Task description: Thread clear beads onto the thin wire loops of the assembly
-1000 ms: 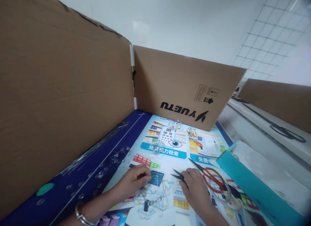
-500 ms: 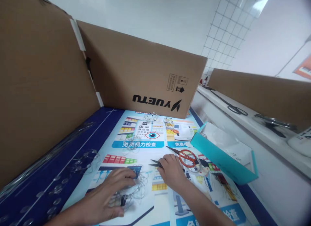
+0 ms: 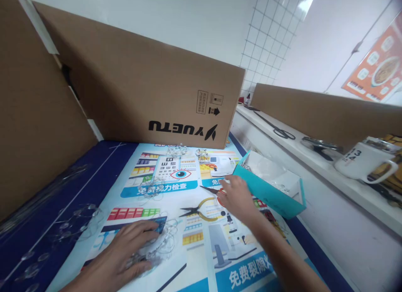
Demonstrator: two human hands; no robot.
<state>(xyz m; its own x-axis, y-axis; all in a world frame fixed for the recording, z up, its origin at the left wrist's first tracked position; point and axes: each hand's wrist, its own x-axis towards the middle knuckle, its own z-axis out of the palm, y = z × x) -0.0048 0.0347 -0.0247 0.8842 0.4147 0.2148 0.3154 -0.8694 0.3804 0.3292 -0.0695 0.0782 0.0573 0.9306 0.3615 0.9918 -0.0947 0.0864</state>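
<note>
My left hand (image 3: 125, 250) rests at the lower left, fingers slightly apart, beside and partly over a tangle of clear wire and beads (image 3: 165, 242); whether it grips any is hidden. My right hand (image 3: 237, 195) is over the handles of the red-handled scissors (image 3: 210, 189), whose dark blades point left; its fingers are bent and partly blurred, so its hold is unclear. Pliers with yellow handles (image 3: 201, 210) lie just left of my right wrist on the printed sheet (image 3: 194, 262), jaws to the left.
A teal box (image 3: 271, 193) with clear plastic inside stands right of my right hand. More beaded wire (image 3: 75, 221) lies on the left. Cardboard panels (image 3: 141, 83) stand behind and left. A white ledge (image 3: 301, 152) at right holds black scissors (image 3: 284, 134) and a mug (image 3: 361, 160).
My right hand has let go of the pliers and moved away and right onto the red-handled scissors. The pliers now lie on the sheet. The view has shifted to the right.
</note>
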